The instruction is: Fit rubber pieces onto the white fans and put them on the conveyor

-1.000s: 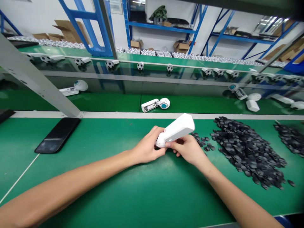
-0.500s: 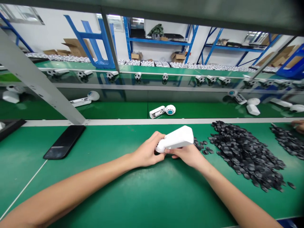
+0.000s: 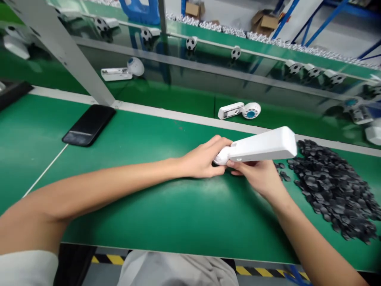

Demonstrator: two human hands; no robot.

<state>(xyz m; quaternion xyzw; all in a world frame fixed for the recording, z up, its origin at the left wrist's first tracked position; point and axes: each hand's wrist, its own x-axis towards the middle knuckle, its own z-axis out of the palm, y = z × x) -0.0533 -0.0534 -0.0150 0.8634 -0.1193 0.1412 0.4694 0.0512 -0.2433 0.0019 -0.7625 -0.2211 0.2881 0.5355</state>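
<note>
Both hands hold a white plastic device [image 3: 264,145] with a long boxy body and a small rounded head, just above the green table. My left hand [image 3: 205,158] is closed around its rounded head, fingers curled over it. My right hand [image 3: 262,174] grips it from below near the joint, its thumb at the head and the other fingers partly hidden under the body. The boxy body points right and slightly toward the back. To the right lies a large heap of small black plastic pieces [image 3: 336,188], with a few loose pieces [image 3: 282,171] close to my right hand.
Beyond the table's pale rim, a similar white device with a blue disc [image 3: 239,111] lies on the green belt [image 3: 178,97]; another [image 3: 122,70] lies farther left. A black phone [image 3: 89,125] rests at left by a metal post [image 3: 80,59]. Ball-patterned white units [image 3: 191,43] line the far ledge.
The view has tilted downward and turned, bringing the table's near edge into sight. Both hands keep their hold on the white device; its boxy body now shows more of its long side.
</note>
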